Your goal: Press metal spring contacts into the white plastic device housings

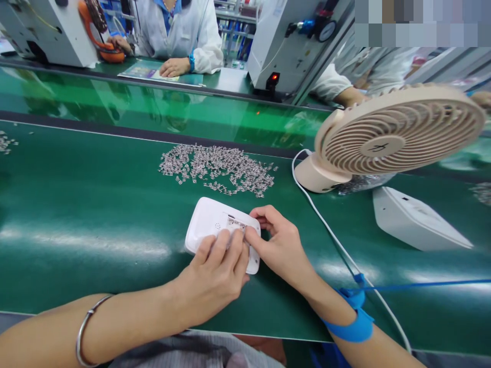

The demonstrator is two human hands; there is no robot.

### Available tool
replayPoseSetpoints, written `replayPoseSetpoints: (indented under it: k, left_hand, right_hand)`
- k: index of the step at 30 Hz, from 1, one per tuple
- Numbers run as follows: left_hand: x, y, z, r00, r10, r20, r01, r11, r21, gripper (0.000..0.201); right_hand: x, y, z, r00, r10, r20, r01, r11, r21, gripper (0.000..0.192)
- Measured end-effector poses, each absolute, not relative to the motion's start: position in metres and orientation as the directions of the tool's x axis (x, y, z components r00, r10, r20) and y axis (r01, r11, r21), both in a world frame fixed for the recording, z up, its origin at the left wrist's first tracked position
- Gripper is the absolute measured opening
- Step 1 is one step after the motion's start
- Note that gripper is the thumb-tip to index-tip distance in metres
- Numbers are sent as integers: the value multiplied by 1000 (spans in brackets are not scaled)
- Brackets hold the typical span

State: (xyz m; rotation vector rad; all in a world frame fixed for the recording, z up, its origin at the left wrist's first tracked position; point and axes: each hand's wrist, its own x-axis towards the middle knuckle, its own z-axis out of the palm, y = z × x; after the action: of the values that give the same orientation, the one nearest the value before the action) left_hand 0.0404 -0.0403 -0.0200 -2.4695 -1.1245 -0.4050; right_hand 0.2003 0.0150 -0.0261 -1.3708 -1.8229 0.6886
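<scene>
Left to right: our left hand (217, 268) lies flat on the near end of the white housing (209, 222), fingers spread and pressing it to the green surface (76, 204), not clenched. Keep that weight steady so the housing doesn't slide. At its recess sits a small metal part (236, 224) w/ our right hand (278, 243) pinching at it, thumb and forefinger closed on its edge (whether it's fully seated we can't tell). We judge the fit wants a straight push, part kept level, no twisting. Behind lies the pile of metal clips (217, 168), near enough to reach w/o moving the housing. Further right, the fan (395, 135) and its white cable (326, 225) run beside our wrist; keep the blue wrist strap (355, 327) clear of it. A second white housing (416, 220) waits far right.
</scene>
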Motion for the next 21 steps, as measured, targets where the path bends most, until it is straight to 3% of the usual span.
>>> replayPoseSetpoints:
  k: [3,6,10,13,15,18,21]
  left_hand:
    - [43,-43,-18,639,646,418,764,-595,-249,37]
    - [43,-40,-14,606,667,434,794,-535,-288,36]
    - [24,-16,-9,461,770,441,867,-286,-407,35]
    - [-7,10,-3,282,873,397,919,-128,-372,44]
    - [-26,22,6,144,921,363,957,-36,-289,51]
    - [-39,26,23,1,916,400,988,61,-141,51]
    - [-33,23,35,-27,929,370,990,77,-121,47]
  right_hand:
    - [199,15,-24,-179,950,254,543,311,-780,7]
    - [202,15,-14,-120,907,403,547,399,-736,7]
    - [233,26,5,213,742,635,641,385,-664,6]
    - [281,43,17,488,518,703,731,197,-653,10]
    - [315,53,23,627,436,646,738,-68,-671,18]
    - [349,62,29,819,412,400,571,-516,-638,59]
    - [363,64,27,913,393,107,385,-748,-541,81]
